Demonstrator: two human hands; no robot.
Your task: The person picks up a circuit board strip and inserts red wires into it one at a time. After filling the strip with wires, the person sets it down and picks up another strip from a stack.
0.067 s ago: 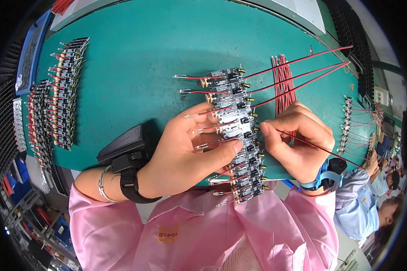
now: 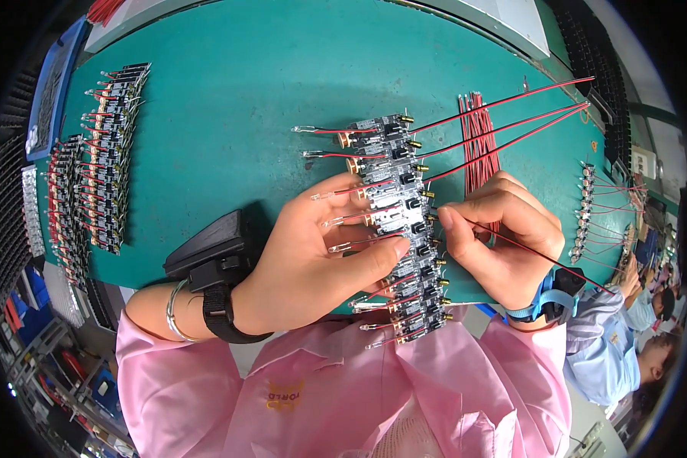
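My left hand (image 2: 313, 256) grips a long strip of small circuit boards (image 2: 395, 217), thumb across its face and fingers on its left side. Short red-and-black leads with clear LED-like tips stick out from the strip's left side. Three long red-and-black wires (image 2: 511, 136) run from its upper right side. Close to the strip's right edge, my right hand (image 2: 504, 233) pinches another red-and-black wire (image 2: 538, 250) between thumb and forefinger. That wire's tail passes over the wrist to the lower right. Whether its tip touches a board is hidden by the fingertips.
A bundle of red wires (image 2: 477, 145) lies on the green tabletop (image 2: 229, 114) beyond my right hand. Finished-looking board strips (image 2: 114, 160) lie at the left. Another wired strip (image 2: 585, 210) rests at the right, near a co-worker in a blue top (image 2: 607, 347).
The tail of the pinched wire has shifted slightly at the lower right. Both hands and the strip look unmoved.
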